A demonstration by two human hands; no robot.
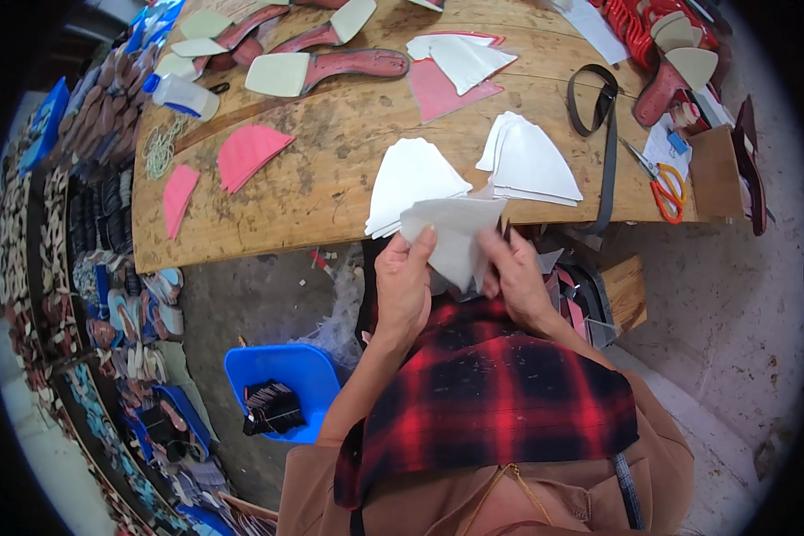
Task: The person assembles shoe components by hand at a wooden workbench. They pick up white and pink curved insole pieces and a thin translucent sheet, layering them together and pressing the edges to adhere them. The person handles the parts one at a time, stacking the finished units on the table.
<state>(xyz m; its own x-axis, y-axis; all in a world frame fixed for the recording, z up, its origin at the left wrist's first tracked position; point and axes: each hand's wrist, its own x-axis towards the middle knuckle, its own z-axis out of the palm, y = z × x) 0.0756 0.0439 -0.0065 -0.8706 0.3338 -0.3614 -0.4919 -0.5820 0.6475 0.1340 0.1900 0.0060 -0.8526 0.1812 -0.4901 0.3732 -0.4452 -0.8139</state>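
Note:
My left hand (pixel 405 279) grips a white fan-shaped cut piece (pixel 451 234), its thumb pressed on the upper face. The piece is held just off the table's near edge, above my lap. My right hand (pixel 520 279) is at the right side of that piece, its fingers curled and slightly blurred. A small dark sliver shows by those fingers; I cannot make out what it is. On the table just beyond lie a left stack of white cut pieces (pixel 413 183) and a right stack of similar pieces (pixel 534 163).
The wooden table (pixel 330 214) carries pink pieces (pixel 250 154), shoe lasts (pixel 357 70), a bottle (pixel 183 96), a dark strap (pixel 606 152) and orange-handled scissors (pixel 668 192). A blue bin (pixel 281 364) stands on the floor at left, near shelves packed with shoe parts (pixel 107 259).

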